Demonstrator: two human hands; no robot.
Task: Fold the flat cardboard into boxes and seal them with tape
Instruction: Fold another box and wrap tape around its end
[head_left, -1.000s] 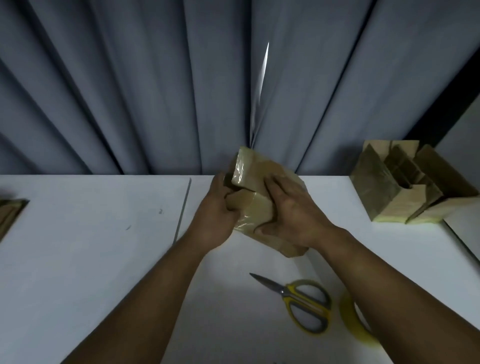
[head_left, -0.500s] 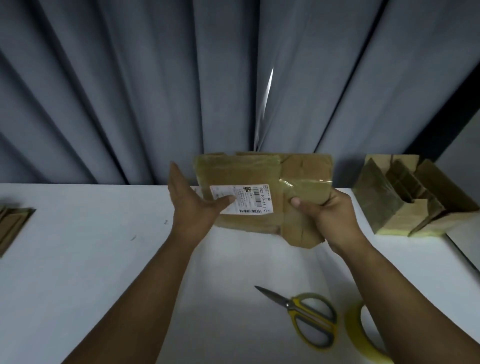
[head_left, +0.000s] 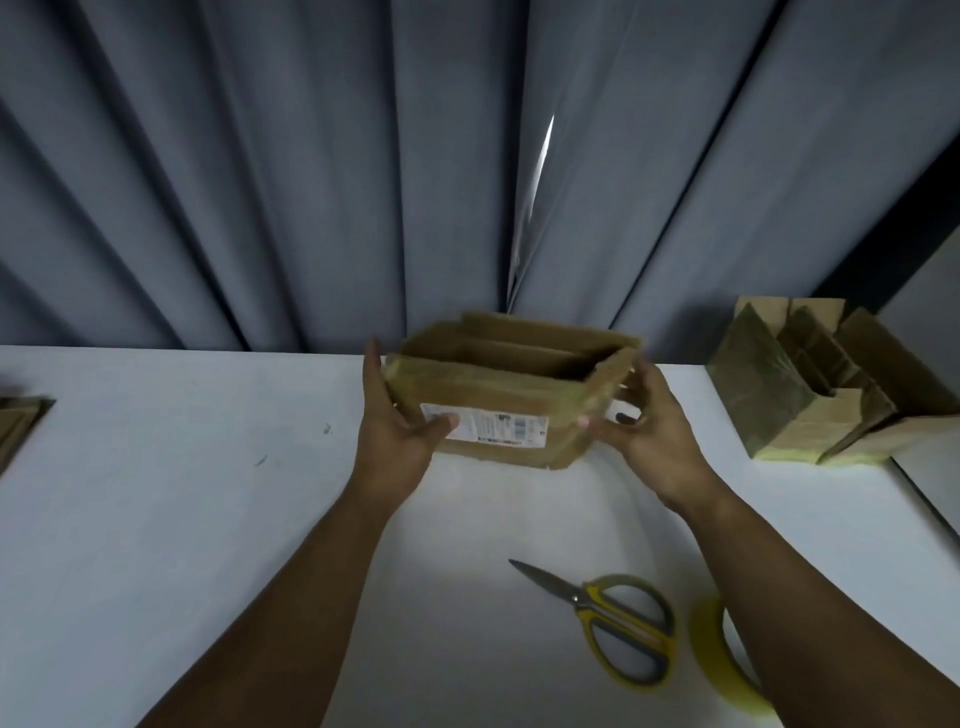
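A brown cardboard box (head_left: 498, 395) with a white shipping label on its near side is held over the far middle of the white table (head_left: 156, 519), its open top facing up and its flaps raised. My left hand (head_left: 402, 436) grips its left end, thumb on the label. My right hand (head_left: 644, 431) holds its right end, thumb on the near corner and fingers behind. A yellow tape roll (head_left: 722, 660) lies at the near right, partly hidden by my right forearm.
Yellow-handled scissors (head_left: 613, 623) lie near the front, blades pointing left. Several folded boxes (head_left: 821, 389) stand at the far right. Flat cardboard (head_left: 21, 426) pokes in at the left edge. A grey curtain hangs behind the table.
The cardboard went from a folded bundle to a flat panel facing me, then tipped back into an open box shape. Both hands moved apart to its two ends.
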